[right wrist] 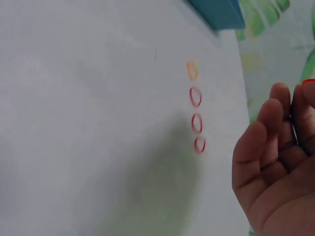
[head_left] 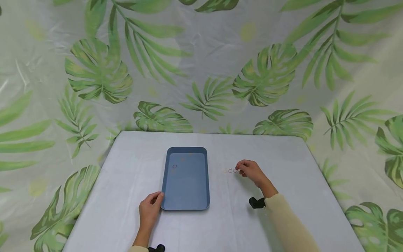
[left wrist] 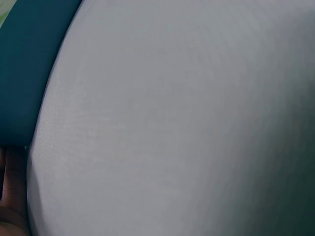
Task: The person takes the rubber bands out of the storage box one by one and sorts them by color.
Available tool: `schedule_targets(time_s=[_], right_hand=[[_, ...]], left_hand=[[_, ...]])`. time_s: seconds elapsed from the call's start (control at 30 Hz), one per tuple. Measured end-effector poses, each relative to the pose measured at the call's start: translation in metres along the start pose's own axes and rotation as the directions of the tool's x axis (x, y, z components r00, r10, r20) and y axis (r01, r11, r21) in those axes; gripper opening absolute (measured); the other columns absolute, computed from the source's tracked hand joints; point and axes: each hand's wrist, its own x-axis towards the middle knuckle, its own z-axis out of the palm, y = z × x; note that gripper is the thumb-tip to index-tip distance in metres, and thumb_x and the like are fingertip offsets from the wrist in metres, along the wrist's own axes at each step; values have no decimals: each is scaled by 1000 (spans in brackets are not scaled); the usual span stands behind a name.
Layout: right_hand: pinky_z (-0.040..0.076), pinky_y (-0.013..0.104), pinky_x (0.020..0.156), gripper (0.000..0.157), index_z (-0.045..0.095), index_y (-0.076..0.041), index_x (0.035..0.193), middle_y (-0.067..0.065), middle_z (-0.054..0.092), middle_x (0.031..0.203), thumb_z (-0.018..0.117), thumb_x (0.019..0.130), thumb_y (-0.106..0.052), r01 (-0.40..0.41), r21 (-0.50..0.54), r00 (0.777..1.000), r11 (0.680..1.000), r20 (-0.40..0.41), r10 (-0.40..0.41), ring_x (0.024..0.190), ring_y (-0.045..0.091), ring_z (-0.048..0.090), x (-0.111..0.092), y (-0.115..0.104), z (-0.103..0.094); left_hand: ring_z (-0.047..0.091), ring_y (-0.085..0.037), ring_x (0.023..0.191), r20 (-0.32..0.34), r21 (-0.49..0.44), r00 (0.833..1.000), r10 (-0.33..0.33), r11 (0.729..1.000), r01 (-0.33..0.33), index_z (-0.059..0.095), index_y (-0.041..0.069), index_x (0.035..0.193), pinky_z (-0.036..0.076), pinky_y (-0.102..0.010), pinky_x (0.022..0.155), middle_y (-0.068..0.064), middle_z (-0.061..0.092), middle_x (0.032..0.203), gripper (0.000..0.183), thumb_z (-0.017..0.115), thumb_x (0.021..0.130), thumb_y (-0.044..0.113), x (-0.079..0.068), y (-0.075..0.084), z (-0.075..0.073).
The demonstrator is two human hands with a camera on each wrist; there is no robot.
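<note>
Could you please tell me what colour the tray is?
The tray is greyish blue, seen best in the head view.

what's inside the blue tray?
Blue tray: one dark red ring toward the far left, plus faint orange marks too indistinct to identify. Its floor is in plain view; the patch of white table beneath it is covered.
</note>
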Motion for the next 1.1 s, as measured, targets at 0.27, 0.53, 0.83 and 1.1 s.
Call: schedule_targets(time_s=[0.27, 0.53, 0.83, 1.1], right_hand=[[50, 27, 75, 29, 63, 3, 111, 10, 64, 108, 48, 103, -20, -113, 50, 992, 992, -48, 116, 80, 14, 54, 5, 19, -17], [46, 29, 67, 25, 69, -2, 104, 16, 69, 108, 53, 99, -21, -59, -285, 974, 957, -227, -8, 78, 18, 59, 10, 32, -17], [49, 46, 83, 17, 69, -1, 92, 16, 66, 96, 57, 92, -13, 0, -564, 947, 826, -265, -181, 88, 30, 59, 20, 43, -7], [48, 46, 84, 20, 71, -1, 96, 17, 65, 99, 57, 93, -14, -61, -564, 952, 824, -282, -123, 89, 29, 58, 21, 44, -4]], left_hand=[[57, 4, 70, -15, -3, 1000, 12, 1000, -12, 77, 5, 104, 48, -15, 64, -14, 76, 95, 23, 74, 90, 22, 1, 0, 1], [57, 5, 70, -21, 8, 1000, 11, 1000, -11, 77, 5, 103, 48, -15, 63, -14, 76, 94, 23, 74, 89, 23, 0, -1, -1], [57, 4, 71, -23, 11, 1000, 10, 1000, -10, 77, 6, 103, 48, -15, 64, -13, 77, 94, 22, 74, 90, 24, 1, -1, -2], [57, 4, 70, -5, 22, 1000, 4, 1000, -4, 76, 5, 104, 48, -15, 65, -14, 77, 97, 22, 74, 90, 22, 2, -2, 0]])
